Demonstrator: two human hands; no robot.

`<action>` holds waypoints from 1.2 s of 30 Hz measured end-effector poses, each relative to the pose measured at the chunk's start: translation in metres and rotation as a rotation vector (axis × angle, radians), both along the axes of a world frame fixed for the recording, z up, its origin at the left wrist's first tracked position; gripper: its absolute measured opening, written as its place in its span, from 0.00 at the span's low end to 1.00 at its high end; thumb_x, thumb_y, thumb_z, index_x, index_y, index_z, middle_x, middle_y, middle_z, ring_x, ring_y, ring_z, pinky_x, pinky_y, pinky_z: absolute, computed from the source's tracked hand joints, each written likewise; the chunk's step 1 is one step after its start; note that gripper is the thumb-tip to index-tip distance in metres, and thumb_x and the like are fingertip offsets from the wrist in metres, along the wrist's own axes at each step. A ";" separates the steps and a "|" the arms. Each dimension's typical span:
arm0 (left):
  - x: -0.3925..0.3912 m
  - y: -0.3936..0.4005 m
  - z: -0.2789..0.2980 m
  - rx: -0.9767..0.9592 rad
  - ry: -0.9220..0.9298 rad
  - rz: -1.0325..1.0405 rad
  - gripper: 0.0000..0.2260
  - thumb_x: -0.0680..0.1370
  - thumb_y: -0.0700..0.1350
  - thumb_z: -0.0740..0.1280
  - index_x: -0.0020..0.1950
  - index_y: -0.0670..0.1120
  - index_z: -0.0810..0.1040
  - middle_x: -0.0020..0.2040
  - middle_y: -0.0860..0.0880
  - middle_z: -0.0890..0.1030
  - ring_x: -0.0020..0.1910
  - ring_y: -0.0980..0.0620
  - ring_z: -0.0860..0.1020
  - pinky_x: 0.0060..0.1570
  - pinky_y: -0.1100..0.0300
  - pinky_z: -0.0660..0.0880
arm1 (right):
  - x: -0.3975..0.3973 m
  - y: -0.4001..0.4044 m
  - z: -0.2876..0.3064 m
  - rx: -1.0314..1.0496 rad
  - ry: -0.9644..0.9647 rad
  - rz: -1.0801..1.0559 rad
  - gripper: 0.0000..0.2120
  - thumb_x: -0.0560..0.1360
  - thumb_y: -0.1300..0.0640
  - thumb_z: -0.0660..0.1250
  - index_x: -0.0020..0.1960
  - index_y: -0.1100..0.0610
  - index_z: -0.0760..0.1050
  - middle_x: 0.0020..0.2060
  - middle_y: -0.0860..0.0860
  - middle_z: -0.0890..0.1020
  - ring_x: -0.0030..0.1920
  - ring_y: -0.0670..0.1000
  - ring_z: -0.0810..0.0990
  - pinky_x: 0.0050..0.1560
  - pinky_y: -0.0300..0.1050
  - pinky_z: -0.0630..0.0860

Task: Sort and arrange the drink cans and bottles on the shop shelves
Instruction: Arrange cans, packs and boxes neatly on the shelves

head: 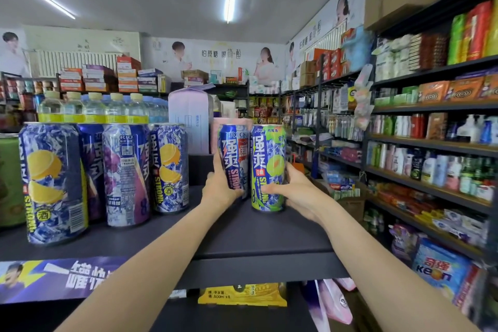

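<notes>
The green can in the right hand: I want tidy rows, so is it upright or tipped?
Upright: the green can stands base down on the shelf, right hand round it.

Two tall cans stand side by side on the dark flat shelf (269, 237): the blue can with a red patch (234, 151) left, the green melon can (268, 167) right; four blue lemon and grape cans (107, 170) stand further left; clear water bottles with pale caps (94, 108) stand behind those.
</notes>
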State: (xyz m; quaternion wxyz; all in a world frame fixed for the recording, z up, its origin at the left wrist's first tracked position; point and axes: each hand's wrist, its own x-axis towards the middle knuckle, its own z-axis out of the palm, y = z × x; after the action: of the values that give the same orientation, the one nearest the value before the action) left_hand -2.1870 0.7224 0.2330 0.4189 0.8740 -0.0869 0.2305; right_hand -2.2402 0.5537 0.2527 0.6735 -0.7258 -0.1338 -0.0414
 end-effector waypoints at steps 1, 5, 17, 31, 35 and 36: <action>-0.002 -0.001 -0.001 0.016 -0.012 0.022 0.50 0.68 0.42 0.75 0.76 0.51 0.39 0.63 0.39 0.71 0.60 0.39 0.73 0.58 0.48 0.71 | 0.000 0.002 0.000 -0.009 -0.019 -0.017 0.30 0.69 0.68 0.72 0.65 0.50 0.65 0.56 0.49 0.79 0.57 0.51 0.78 0.59 0.51 0.74; -0.010 -0.001 -0.002 0.074 -0.054 0.067 0.51 0.68 0.43 0.75 0.76 0.49 0.39 0.62 0.37 0.71 0.60 0.38 0.72 0.56 0.48 0.69 | -0.004 0.008 -0.003 -0.040 -0.076 -0.079 0.29 0.70 0.68 0.71 0.65 0.51 0.63 0.57 0.49 0.77 0.54 0.49 0.77 0.54 0.44 0.73; -0.042 0.019 0.020 0.093 -0.052 0.030 0.34 0.72 0.41 0.70 0.72 0.42 0.56 0.64 0.40 0.72 0.59 0.42 0.74 0.59 0.48 0.71 | -0.019 0.007 0.005 -0.189 -0.219 -0.292 0.40 0.69 0.60 0.75 0.73 0.53 0.56 0.69 0.51 0.68 0.64 0.50 0.70 0.63 0.47 0.68; -0.133 0.158 -0.002 0.133 -0.422 0.222 0.22 0.75 0.36 0.66 0.68 0.41 0.64 0.62 0.43 0.67 0.57 0.45 0.70 0.49 0.62 0.67 | -0.030 0.173 0.011 -0.381 -0.287 -0.203 0.39 0.71 0.56 0.73 0.73 0.59 0.54 0.69 0.55 0.67 0.68 0.55 0.67 0.64 0.47 0.65; -0.129 0.163 -0.012 0.247 -0.447 0.196 0.26 0.74 0.34 0.65 0.71 0.39 0.62 0.64 0.40 0.66 0.62 0.43 0.69 0.57 0.57 0.68 | -0.008 0.194 0.006 -0.316 -0.207 -0.277 0.43 0.68 0.58 0.76 0.74 0.60 0.53 0.67 0.58 0.71 0.65 0.56 0.71 0.65 0.48 0.68; -0.128 0.163 -0.013 0.267 -0.459 0.194 0.27 0.73 0.34 0.65 0.70 0.38 0.62 0.64 0.40 0.66 0.62 0.43 0.68 0.59 0.56 0.68 | -0.007 0.196 0.006 -0.314 -0.206 -0.306 0.43 0.67 0.57 0.76 0.73 0.60 0.54 0.66 0.58 0.71 0.65 0.56 0.71 0.65 0.49 0.68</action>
State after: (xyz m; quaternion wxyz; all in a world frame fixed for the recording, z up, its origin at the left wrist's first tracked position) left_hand -2.3149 0.8853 0.2199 0.2455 0.8505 -0.1250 0.4479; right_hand -2.2473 0.7500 0.2586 0.5210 -0.8254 -0.0949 -0.1956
